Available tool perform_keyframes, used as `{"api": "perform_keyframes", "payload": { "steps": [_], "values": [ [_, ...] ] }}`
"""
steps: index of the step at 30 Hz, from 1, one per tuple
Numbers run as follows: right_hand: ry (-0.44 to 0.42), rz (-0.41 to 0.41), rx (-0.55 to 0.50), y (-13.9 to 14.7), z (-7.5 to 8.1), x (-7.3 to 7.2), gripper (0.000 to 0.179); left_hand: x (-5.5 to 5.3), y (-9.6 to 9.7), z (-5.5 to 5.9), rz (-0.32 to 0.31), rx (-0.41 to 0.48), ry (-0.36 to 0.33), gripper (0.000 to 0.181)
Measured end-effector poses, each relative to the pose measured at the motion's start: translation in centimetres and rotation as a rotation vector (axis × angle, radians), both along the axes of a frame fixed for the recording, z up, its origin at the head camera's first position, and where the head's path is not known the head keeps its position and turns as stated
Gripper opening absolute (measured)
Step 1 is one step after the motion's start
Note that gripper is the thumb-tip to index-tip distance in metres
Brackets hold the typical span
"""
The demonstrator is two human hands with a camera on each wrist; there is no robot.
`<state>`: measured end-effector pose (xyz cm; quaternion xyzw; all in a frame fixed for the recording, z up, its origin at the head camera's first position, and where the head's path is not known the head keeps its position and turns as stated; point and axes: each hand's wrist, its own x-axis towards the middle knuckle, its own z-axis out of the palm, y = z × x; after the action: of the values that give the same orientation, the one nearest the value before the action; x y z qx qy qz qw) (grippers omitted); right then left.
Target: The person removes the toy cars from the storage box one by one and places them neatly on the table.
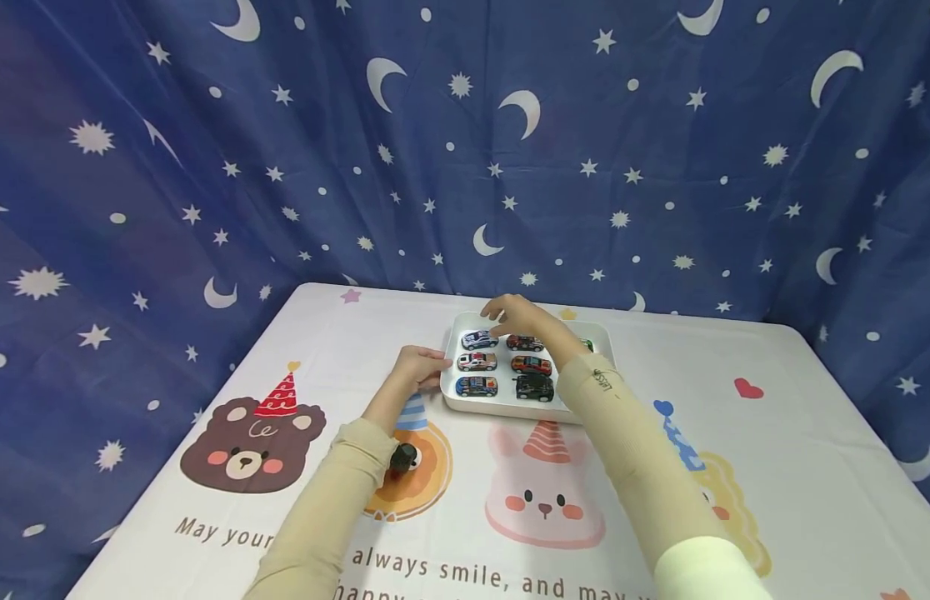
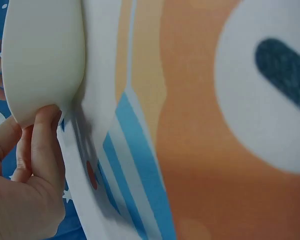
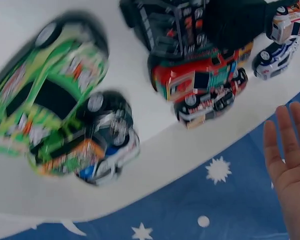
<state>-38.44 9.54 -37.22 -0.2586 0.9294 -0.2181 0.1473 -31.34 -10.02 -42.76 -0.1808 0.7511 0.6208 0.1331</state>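
A white tray (image 1: 502, 407) holds several toy cars in rows. My left hand (image 1: 418, 367) grips the tray's left end; in the left wrist view its thumb and fingers (image 2: 46, 135) pinch the rim. Over the tray's far left part is my right hand (image 1: 519, 317), fingertips close to a white and blue toy car (image 1: 480, 340). In the right wrist view that hand (image 3: 292, 160) has extended fingers and holds nothing. A white and red car (image 1: 477, 362) and a blue car (image 1: 477, 386) sit nearer. Beside them are an orange-red car (image 1: 531, 365) and a black car (image 1: 535, 387).
A green car (image 3: 60, 85) lies toward the tray's right end, mostly behind my right arm in the head view. The white tablecloth (image 1: 795, 467) has printed animals and lettering. A dark blue curtain (image 1: 435, 125) with moons and stars hangs behind the table.
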Motion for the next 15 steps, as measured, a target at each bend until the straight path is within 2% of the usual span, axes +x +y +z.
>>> {"api": "perform_keyframes", "payload": {
  "steps": [7,11,15],
  "values": [
    [-0.054,0.002,0.006,-0.8,-1.2,-0.7,0.041,0.8,0.3,0.0,0.000,0.056,-0.004,0.035],
    [-0.046,0.012,0.034,-1.5,-1.9,-1.1,0.039,0.7,-0.1,-0.3,0.006,0.061,0.006,0.034],
    [-0.018,0.015,0.111,-1.9,-2.6,-1.4,0.036,0.4,-0.3,-0.3,0.000,0.084,0.006,0.034]
  ]
}}
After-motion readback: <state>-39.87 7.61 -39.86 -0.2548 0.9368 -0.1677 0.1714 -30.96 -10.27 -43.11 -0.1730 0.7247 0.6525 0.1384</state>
